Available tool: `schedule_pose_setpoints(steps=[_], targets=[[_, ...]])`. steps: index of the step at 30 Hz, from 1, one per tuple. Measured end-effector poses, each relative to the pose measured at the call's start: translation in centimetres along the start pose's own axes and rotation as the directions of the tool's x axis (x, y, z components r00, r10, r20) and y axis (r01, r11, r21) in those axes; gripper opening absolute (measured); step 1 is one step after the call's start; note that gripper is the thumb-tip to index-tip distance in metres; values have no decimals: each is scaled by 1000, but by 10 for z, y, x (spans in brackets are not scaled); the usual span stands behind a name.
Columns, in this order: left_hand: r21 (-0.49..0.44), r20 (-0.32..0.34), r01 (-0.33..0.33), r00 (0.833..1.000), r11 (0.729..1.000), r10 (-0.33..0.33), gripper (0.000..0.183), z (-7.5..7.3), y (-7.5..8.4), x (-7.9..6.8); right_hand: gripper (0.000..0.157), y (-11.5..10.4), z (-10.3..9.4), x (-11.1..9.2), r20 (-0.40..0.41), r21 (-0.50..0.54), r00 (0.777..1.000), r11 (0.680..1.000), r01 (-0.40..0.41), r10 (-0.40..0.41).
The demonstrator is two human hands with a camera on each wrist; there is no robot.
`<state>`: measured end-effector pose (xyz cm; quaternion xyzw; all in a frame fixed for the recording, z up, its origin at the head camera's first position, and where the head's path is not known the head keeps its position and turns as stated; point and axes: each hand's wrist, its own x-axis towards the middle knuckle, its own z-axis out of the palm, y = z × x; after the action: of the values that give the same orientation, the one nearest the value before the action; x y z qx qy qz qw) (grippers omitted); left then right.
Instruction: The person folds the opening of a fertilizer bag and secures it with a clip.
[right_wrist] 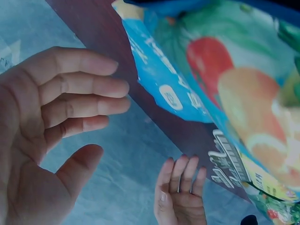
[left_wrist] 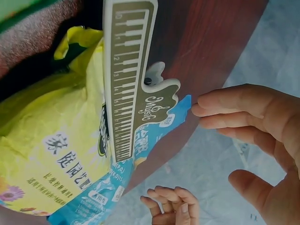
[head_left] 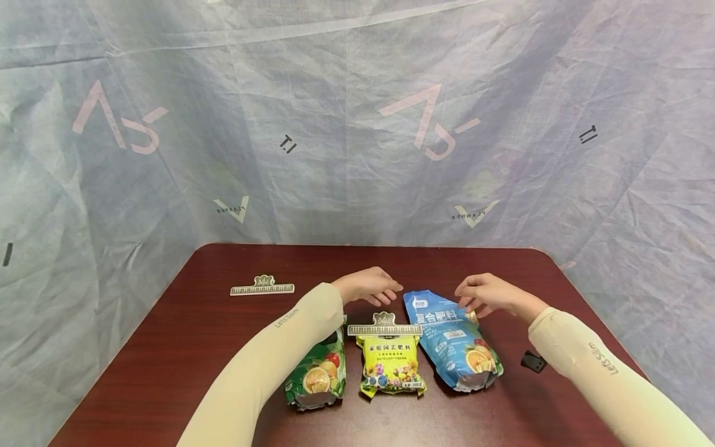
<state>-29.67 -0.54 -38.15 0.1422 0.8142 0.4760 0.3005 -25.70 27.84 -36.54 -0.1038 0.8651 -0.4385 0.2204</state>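
Blue and glossy, the fruit-printed bag (head_left: 452, 341) is laid label-up on the dark red bench (head_left: 179, 366), its narrow top pointed away from the person, presumably so that the top edge can be reached from both sides. No clip is seen across it.

Next to it, the yellow bag (head_left: 391, 367) is crossed along its top by a keyboard-patterned clip (head_left: 385, 330), fixed there, it seems, so that the mouth is kept pressed together. The green bag (head_left: 321, 375) completes the row; how its top is fastened cannot be told, since it is partly covered by the left sleeve (head_left: 268, 351). A second clip (head_left: 262, 289) is set apart at the far left.

Nothing is held by either grip. The left grip (head_left: 368, 287) is released, fingers slightly bent, near the fruit-printed bag's upper left corner. The right grip (head_left: 494, 294) is likewise released, by the upper right edge; in the right wrist view its fingers are shown apart from the film. Most of the bag's body is placed nearer the person than either grip.
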Motion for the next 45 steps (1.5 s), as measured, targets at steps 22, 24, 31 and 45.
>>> schedule_pose_setpoints(steps=[22, 24, 31, 45], targets=[[-18, -25, 111, 993, 994, -112, 49, 12, 1, 21, 37, 28, -14, 9, 3, -9, 994, 994, -110, 110], [-27, -32, 115, 993, 993, -116, 53, 14, 1, 23, 37, 30, -13, 10, 1, -21, 994, 993, -113, 113], [-61, -19, 150, 988, 987, -151, 58, 21, 4, 27, 37, 31, -7, 12, -11, -79, 992, 989, -122, 122], [-83, -21, 167, 985, 983, -169, 53, 32, 5, 42, 39, 32, -4, 22, 5, -132, 991, 982, -132, 133]])
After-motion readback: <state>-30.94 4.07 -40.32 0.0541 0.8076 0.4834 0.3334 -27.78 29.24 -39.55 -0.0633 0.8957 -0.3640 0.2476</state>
